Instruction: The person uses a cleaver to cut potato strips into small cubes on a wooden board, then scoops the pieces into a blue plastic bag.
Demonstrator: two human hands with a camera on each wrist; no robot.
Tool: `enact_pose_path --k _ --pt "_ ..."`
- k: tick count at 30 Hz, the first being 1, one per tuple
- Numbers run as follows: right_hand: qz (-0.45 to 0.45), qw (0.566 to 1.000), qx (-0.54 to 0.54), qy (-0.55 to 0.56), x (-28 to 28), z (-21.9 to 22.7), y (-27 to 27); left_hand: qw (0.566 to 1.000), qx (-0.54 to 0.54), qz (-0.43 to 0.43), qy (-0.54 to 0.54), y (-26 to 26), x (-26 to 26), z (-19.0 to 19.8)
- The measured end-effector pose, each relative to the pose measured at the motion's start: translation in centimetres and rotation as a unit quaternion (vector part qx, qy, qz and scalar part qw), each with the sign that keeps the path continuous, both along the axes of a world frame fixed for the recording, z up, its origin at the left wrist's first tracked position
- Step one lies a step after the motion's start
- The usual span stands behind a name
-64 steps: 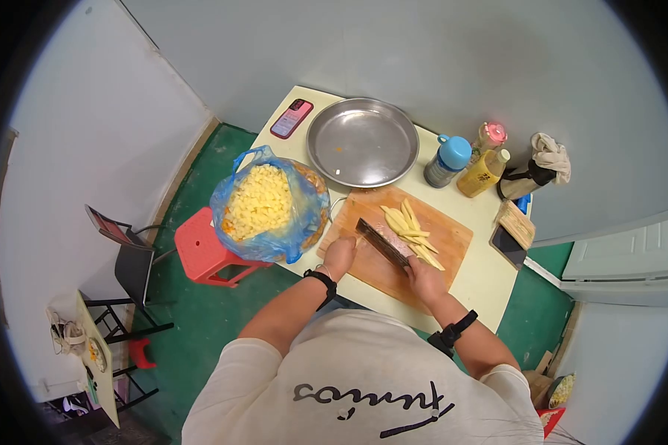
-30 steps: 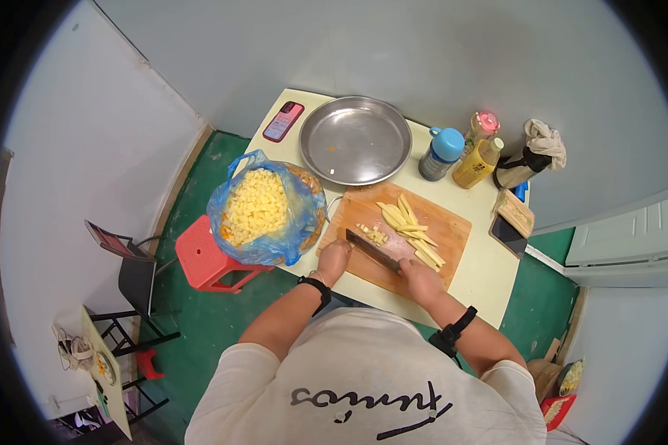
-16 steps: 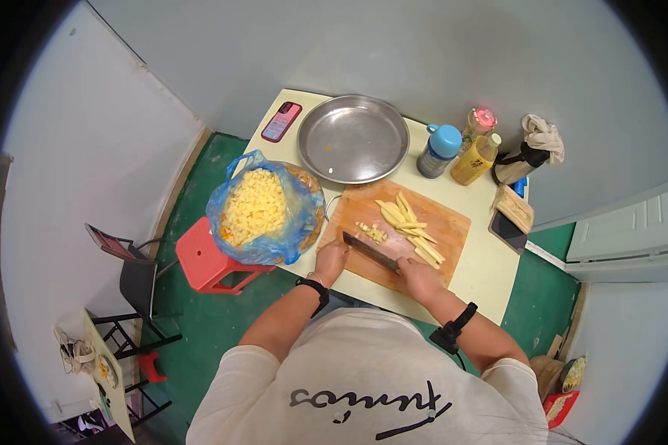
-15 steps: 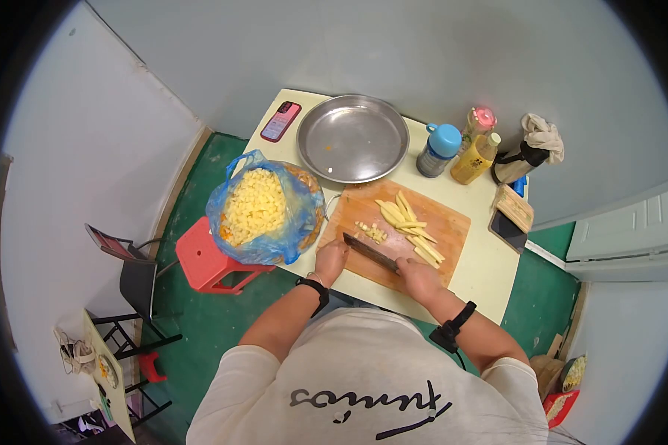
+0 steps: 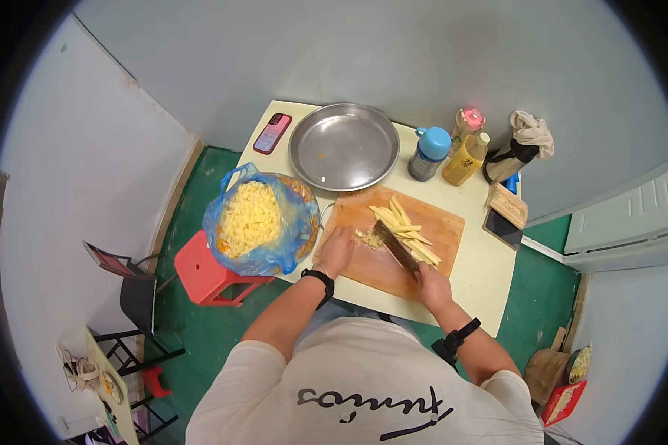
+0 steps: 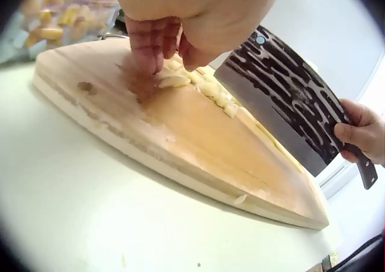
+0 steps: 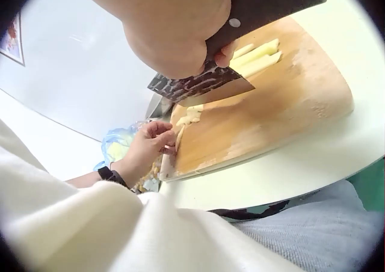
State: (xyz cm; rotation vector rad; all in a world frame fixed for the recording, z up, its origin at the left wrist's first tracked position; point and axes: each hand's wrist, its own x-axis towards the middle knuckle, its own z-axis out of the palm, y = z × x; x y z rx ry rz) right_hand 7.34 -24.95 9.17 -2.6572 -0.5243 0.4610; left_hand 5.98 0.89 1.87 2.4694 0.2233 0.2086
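My right hand (image 5: 434,287) grips a cleaver (image 6: 283,97) by its dark handle. In the left wrist view the broad, dark-streaked blade is tilted above the wooden cutting board (image 5: 356,273). In the head view the blade lies between a small heap of diced pale yellow pieces (image 5: 367,239) and a pile of longer potato-like strips (image 5: 399,216). My left hand (image 5: 338,251) is at the board's left end, its fingers (image 6: 144,49) reaching down to the diced pieces. The right wrist view shows these fingers loosely bent beside the pieces (image 7: 191,116).
A blue plastic bag (image 5: 293,233) full of pale diced pieces stands left of the board. Behind are a round metal tray (image 5: 345,148) and a phone (image 5: 272,133). A blue-capped bottle (image 5: 429,153), a yellow bottle (image 5: 465,159) and a thermos (image 5: 508,162) stand back right.
The cleaver has swung right, away from the left hand, and turned steeper toward the strips. My left hand has loosened from a curled pose and reached forward to the diced pieces.
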Motion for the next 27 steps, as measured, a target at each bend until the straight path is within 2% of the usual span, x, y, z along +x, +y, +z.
enact_pose_path --k 4,6,7,9,11,13,15,18,22,24,26,27 --pt "-0.049 0.998 0.02 0.028 -0.6 -2.6 -0.9 0.998 -0.024 -0.052 0.035 -0.3 1.1 -0.5" --pt "-0.102 0.987 0.126 0.017 -1.2 -3.5 -1.2 0.991 -0.036 -0.101 0.076 -0.3 1.4 0.0" --pt "-0.101 0.987 0.125 0.018 -1.5 -3.9 -1.5 0.991 -0.037 -0.1 0.076 -0.2 1.3 0.1" --pt "-0.158 0.976 0.131 0.075 -2.1 -4.5 -1.8 0.989 -0.05 -0.082 0.117 0.0 0.9 1.3" --pt "-0.175 0.967 0.16 0.089 -2.9 -7.3 -2.3 0.989 -0.06 -0.063 0.116 0.2 0.4 1.0" --pt "-0.191 0.958 0.188 0.102 -3.1 -8.0 -2.1 0.99 -0.069 -0.044 0.114 0.3 0.5 0.0" --pt "-0.241 0.921 0.231 0.2 -3.3 -7.1 -0.6 0.993 -0.059 -0.065 0.085 0.3 1.0 -1.1" --pt "-0.252 0.903 0.251 0.242 -3.2 -6.8 1.8 0.987 -0.104 -0.071 0.099 0.0 2.4 -1.3" --pt "-0.244 0.882 0.296 0.275 -3.4 -8.2 3.7 0.984 -0.105 -0.083 0.121 -0.8 3.3 -1.1" --pt "-0.239 0.886 0.289 0.273 -3.6 -8.2 4.6 0.985 -0.141 -0.05 0.089 -0.9 3.1 -1.1" --pt "-0.275 0.829 0.357 0.331 -3.9 -8.0 5.2 0.981 -0.158 -0.051 0.097 -0.6 2.9 -1.1" --pt "-0.272 0.83 0.356 0.332 -4.0 -7.8 5.4 0.978 -0.174 -0.052 0.105 -0.4 2.9 -1.1"
